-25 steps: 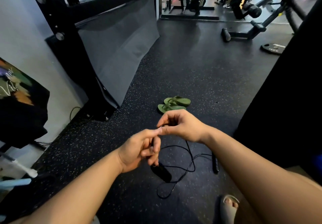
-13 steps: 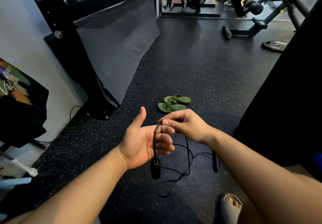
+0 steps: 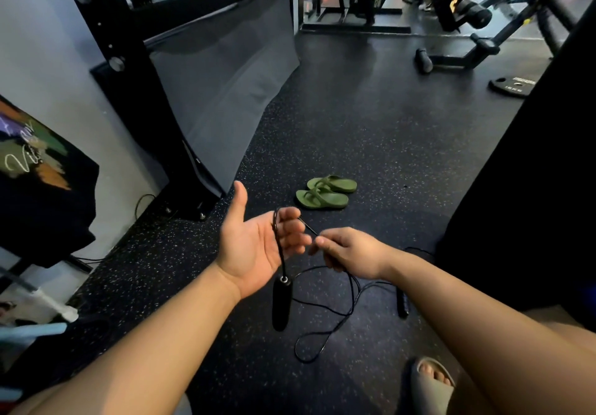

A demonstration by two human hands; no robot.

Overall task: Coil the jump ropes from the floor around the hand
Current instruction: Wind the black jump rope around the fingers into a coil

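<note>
The first wrap was being laid. The left hand (image 3: 254, 247) was held open, palm up, with the jump rope (image 3: 325, 327) draped over its fingers (image 3: 292, 230) and one handle (image 3: 280, 305) hanging below. The right hand (image 3: 350, 253) was pinched on the cord just beside it — apparently taut. Most of the cord and the second handle (image 3: 402, 305) lay on the floor (image 3: 371, 143). Next, the cord would need carrying round the palm — with slack drawn up.

A black jump rope (image 3: 335, 327), olive-green flip-flops (image 3: 325, 192), and a black floor (image 3: 371, 143) flecked with pale speckles.
</note>
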